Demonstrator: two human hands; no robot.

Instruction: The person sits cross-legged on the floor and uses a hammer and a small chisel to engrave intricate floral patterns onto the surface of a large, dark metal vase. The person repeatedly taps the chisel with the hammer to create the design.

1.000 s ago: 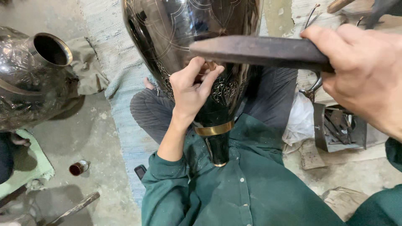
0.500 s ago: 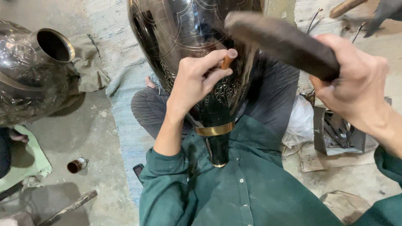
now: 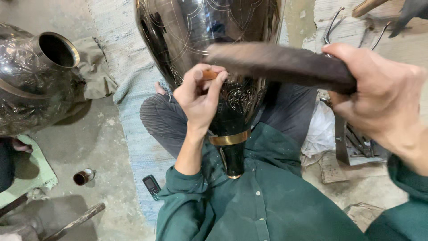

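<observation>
**Chasing an engraved line on the dark vase: punch and mallet**

Head view. The person sits on a pale blue woven mat (image 3: pixel 129 89) with a large dark engraved vase (image 3: pixel 209 40) across the lap, filling top centre of the frame; its narrow neck and brass band (image 3: pixel 229 139) point down toward the green shirt. The left hand (image 3: pixel 198 100), centre frame, pinches a short brown punch (image 3: pixel 209 74) between fingertips and thumb, with its tip against the scrollwork on the vase's lower body. The right hand (image 3: pixel 379 96), right of frame, is closed fully round the dark wooden mallet (image 3: pixel 276 67), whose head blurs just above the punch.

Judgement: good work here calls for the punch held steady on the line, short light taps, and fingertips kept low on the punch, below the striking end. The vase should stay braced by the legs.

Surroundings: a second engraved vessel (image 3: pixel 31 80) at upper left, a small dark jar (image 3: pixel 83 176) and a phone (image 3: pixel 152 186) at lower left, metal tools (image 3: pixel 356 147) at right.
</observation>
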